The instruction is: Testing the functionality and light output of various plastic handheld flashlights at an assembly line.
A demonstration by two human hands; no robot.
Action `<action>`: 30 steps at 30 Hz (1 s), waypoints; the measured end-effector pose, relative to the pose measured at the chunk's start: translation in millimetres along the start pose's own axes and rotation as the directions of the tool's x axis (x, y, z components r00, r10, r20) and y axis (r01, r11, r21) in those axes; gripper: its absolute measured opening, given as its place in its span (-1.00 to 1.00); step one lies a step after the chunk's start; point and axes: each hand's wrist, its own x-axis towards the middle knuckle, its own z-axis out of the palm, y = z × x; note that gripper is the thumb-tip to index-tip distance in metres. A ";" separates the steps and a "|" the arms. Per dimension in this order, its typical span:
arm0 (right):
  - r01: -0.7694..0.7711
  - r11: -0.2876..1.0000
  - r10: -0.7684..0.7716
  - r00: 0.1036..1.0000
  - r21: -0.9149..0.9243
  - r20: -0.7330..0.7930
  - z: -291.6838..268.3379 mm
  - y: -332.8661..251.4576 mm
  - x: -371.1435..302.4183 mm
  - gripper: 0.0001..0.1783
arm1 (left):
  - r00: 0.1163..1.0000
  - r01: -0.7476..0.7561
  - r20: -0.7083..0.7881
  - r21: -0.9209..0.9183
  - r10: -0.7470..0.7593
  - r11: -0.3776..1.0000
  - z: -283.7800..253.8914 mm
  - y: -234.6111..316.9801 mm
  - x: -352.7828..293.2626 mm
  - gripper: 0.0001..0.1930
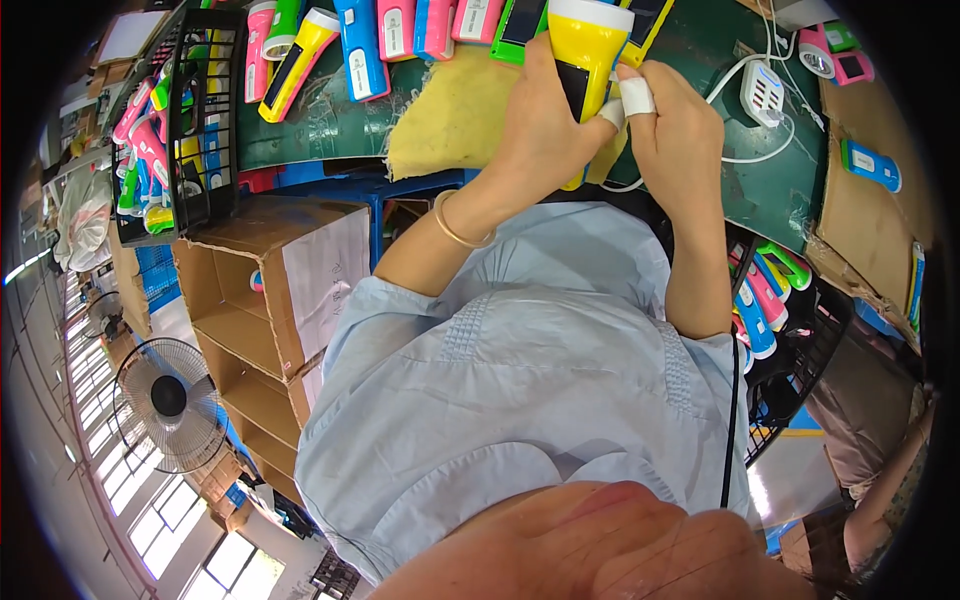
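Note:
A yellow flashlight (575, 42) with a white rim stands head-up between my hands over the green table. My left hand (540, 125) is wrapped round its left side, thumb across the front by a dark panel. My right hand (680, 118) closes on its right side, with white tape round a finger; some of its fingertips are hidden behind the flashlight. White tape also covers my left thumb tip. Beneath the hands lies a yellow cloth (440, 120) with frayed edges. Along the far side, pink, blue (361, 50), green and yellow flashlights lie in a row.
At left, a black basket (207, 205) holds several flashlights, above cardboard compartments (235, 285). A white multi-port charger (763, 95) with cables sits at right. Another basket of flashlights (760, 315) stands lower right. A blue flashlight (872, 165) lies on cardboard. Another person's arm (880, 510) shows lower right.

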 end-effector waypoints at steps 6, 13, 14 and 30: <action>-0.045 0.999 0.047 0.995 0.021 -0.085 7.1 -2.7 -3.6 -0.85 | 0.999 -0.042 0.027 -0.032 0.043 0.999 -3.1 6.9 8.2 -0.27; 0.010 0.994 0.003 0.992 0.105 -0.123 2.8 6.4 -20.8 -0.89 | 0.995 -0.097 0.033 0.058 0.095 0.994 0.2 -4.3 1.4 -0.27; -0.051 0.982 0.091 0.970 0.181 -0.224 -9.7 3.7 -26.9 -0.90 | 0.993 -0.100 -0.068 -0.032 0.098 0.994 0.5 -16.9 9.3 -0.30; -0.174 0.896 0.116 0.980 0.408 0.165 -2.4 0.6 -26.2 -0.49 | 0.928 0.177 0.110 -0.971 -0.356 0.159 -11.8 22.5 42.1 -0.35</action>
